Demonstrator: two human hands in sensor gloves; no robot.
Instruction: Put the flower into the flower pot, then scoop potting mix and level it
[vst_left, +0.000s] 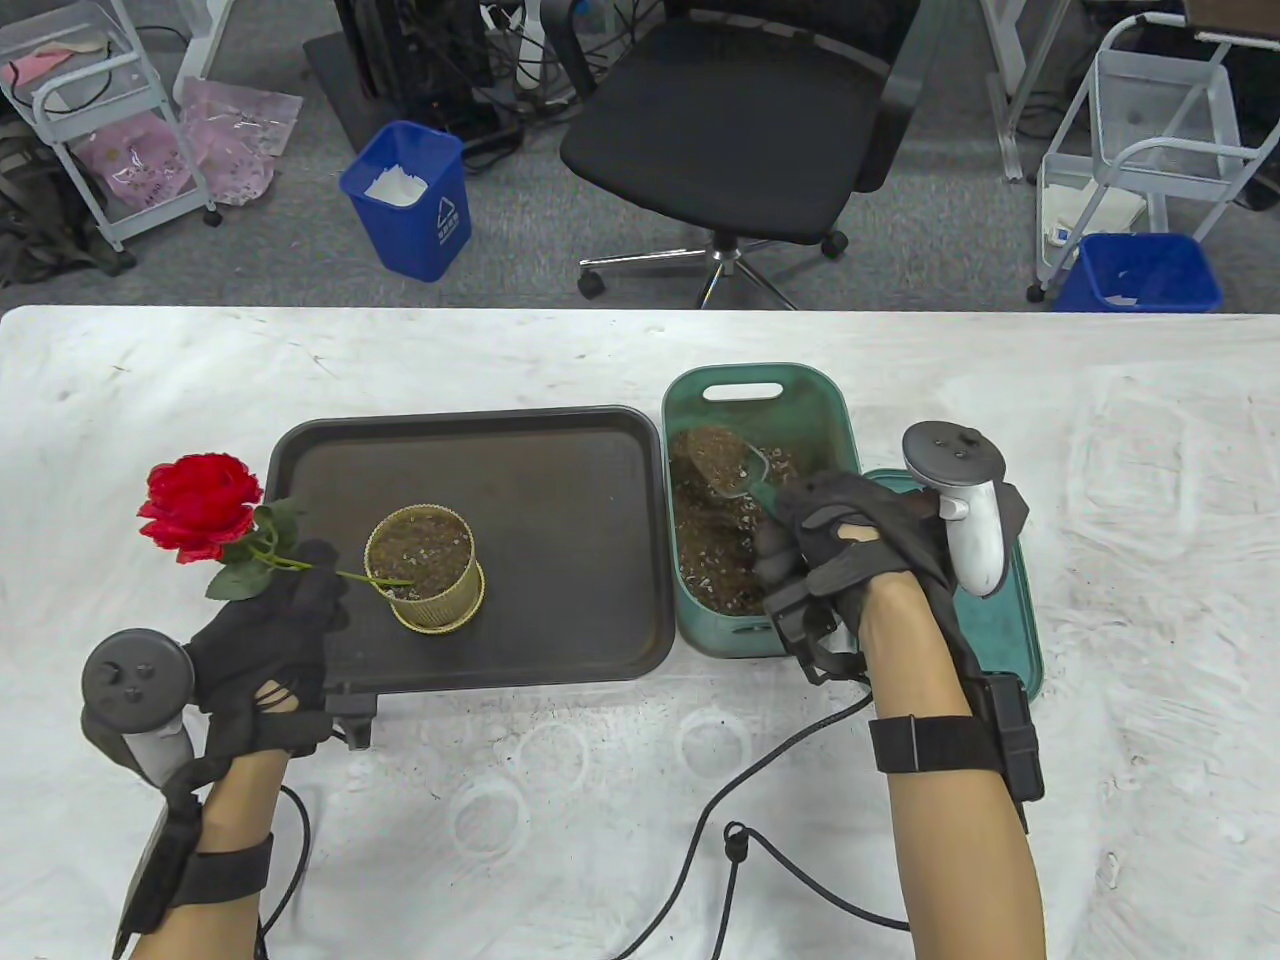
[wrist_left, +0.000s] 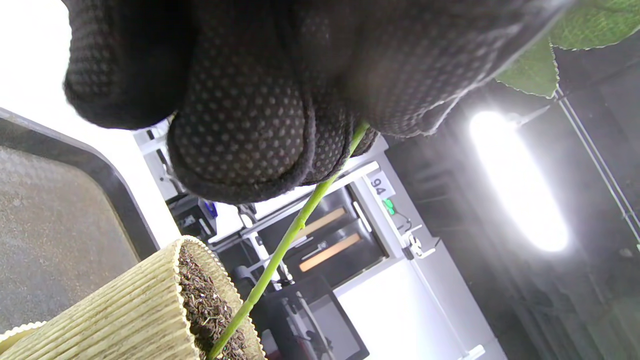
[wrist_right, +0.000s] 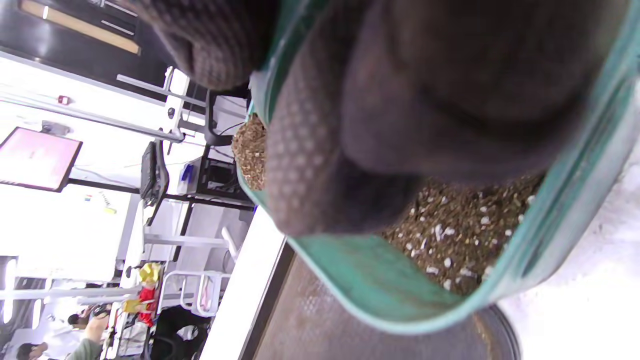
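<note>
A red artificial rose (vst_left: 198, 505) with green leaves is held by its stem in my left hand (vst_left: 290, 610), bloom leaning out to the left of the tray. Its green stem (wrist_left: 280, 250) slants down so the tip rests in the soil of the ribbed yellow flower pot (vst_left: 425, 575), also seen close up, the flower pot (wrist_left: 120, 310). My right hand (vst_left: 830, 545) grips a green scoop (vst_left: 725, 465) heaped with potting mix above the teal bin (vst_left: 760, 385). In the right wrist view my gloved fingers (wrist_right: 320, 150) cover most of the bin of potting mix (wrist_right: 465, 225).
The pot stands on a dark brown tray (vst_left: 530, 470) at the table's middle. The bin's teal lid (vst_left: 1000, 640) lies under my right wrist. Glove cables (vst_left: 740, 800) trail over the white table near the front edge. An office chair (vst_left: 740, 130) stands beyond the far edge.
</note>
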